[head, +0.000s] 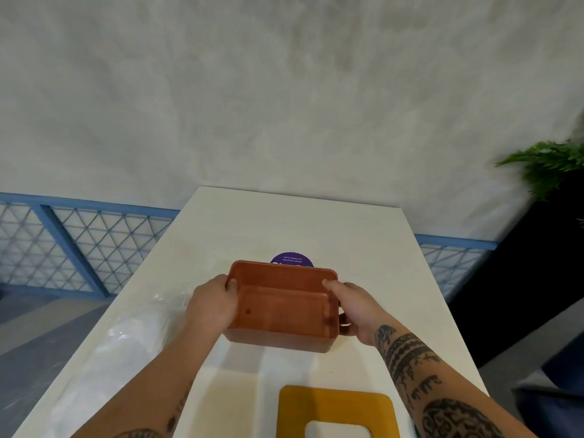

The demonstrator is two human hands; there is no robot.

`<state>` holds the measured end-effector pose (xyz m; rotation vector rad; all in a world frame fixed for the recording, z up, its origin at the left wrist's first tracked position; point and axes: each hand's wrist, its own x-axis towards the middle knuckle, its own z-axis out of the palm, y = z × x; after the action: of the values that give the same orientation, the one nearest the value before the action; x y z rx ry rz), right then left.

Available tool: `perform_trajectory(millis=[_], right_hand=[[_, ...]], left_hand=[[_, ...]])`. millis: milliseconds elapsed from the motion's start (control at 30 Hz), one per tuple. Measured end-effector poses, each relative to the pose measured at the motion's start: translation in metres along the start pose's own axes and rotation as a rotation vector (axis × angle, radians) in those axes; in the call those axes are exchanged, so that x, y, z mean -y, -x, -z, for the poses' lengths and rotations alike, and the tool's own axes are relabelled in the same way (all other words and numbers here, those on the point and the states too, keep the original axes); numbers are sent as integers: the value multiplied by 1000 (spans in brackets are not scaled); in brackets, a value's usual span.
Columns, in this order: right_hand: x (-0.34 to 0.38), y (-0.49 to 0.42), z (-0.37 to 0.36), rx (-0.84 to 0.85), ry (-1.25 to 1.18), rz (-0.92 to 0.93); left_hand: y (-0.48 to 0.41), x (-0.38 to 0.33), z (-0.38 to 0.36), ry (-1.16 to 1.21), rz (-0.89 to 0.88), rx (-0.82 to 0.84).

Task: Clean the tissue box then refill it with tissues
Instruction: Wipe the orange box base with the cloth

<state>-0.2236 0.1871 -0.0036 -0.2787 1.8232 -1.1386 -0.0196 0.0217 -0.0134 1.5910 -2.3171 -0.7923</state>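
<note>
Box (281,308): terracotta orange. Lid (335,403): mustard yellow. Table (284,222): off-white. Sticker (292,259): purple, white lettering. Railing (104,238): blue frame, triangle lattice. Wall (284,90): mottled grey. Plant (550,165): green. Planter (521,279): black.

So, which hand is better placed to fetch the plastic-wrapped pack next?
Probably the left hand: the plastic-wrapped pack lies just beside it, while the right hand holds the opposite end of the tissue box.

We face a white table (363,235) with a round purple sticker (292,259) at twelve o'clock, a blue lattice railing (79,235) at ten o'clock and a fern (546,165) at two.
</note>
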Motion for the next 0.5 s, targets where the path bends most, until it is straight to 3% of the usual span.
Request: perform_trajectory(millis=[200,500], right_hand=[[-10,-4,-10,-77,-55,-13],[-16,-5,-8,-56,-110,-60]], left_hand=[[-17,4,-14,-85,-1,34],[-22,9,-27,-100,38,97]])
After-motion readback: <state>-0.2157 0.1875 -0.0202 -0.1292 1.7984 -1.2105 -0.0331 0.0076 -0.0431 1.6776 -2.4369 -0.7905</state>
